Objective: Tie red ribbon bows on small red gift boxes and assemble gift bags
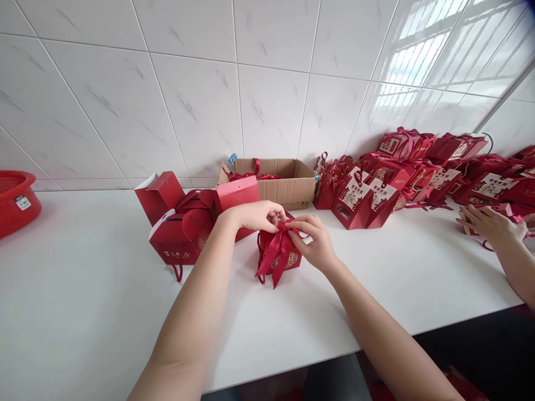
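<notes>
Left hand [257,214] left of the bow [276,253], right hand [316,240] right; fingers [304,224] bent, pinching; forearms [190,312] extended forward.

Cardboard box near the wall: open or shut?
Open: the cardboard box has its top uncovered, and red ribbon shows inside.

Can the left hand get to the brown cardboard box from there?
Probably yes: the cardboard box stands open-topped just behind the left hand, though that hand is at the red ribbon.
</notes>
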Motion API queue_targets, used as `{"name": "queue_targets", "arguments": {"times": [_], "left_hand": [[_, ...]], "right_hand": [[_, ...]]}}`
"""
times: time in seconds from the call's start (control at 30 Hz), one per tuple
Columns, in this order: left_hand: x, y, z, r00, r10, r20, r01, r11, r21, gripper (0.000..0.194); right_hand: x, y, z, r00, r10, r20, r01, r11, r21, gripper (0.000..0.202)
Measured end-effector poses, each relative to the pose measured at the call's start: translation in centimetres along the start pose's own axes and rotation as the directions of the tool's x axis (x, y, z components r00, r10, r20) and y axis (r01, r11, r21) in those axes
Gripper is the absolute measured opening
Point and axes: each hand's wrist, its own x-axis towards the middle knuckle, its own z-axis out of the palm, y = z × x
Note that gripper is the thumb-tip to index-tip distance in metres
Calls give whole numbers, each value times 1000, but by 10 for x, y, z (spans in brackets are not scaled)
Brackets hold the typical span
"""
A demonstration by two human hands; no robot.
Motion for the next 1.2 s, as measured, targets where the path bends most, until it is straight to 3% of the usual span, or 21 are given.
{"name": "queue_targets", "arguments": {"times": [0.17,0.3,0.43,0.53,0.7,0.9,1.07,1.2], "left_hand": [[-2,2,1,1000,-8,-2,8,1000,17,39],[-1,0,1,1000,12,5,-12,1000,-20,38],[0,-3,1,1000,13,3,-13,1000,1,34],[0,-3,0,1000,20,7,-20,1000,20,29],[0,-3,0,1000,17,22,-18,999,42,24],[1,-3,0,999,25,26,-26,999,35,25],[1,0,1,999,26,32,-26,999,18,22],[0,2,1,999,-2,41,1,1000,27,23]], "right_hand": [[-4,-1,1,983,-73,166,89,992,-93,41],[-7,-5,-3,962,-109,251,135,987,-87,37],[-7,-9,-5,976,-56,209,73,995,-75,13],[-5,-9,-7,970,-8,241,41,990,-134,27],[-1,-3,-14,964,-25,265,50,995,-86,11],[2,12,-21,988,13,151,7,992,-127,10],[2,10,-16,989,92,115,-95,995,24,5],[1,5,-9,975,183,130,-193,979,68,21]]}}
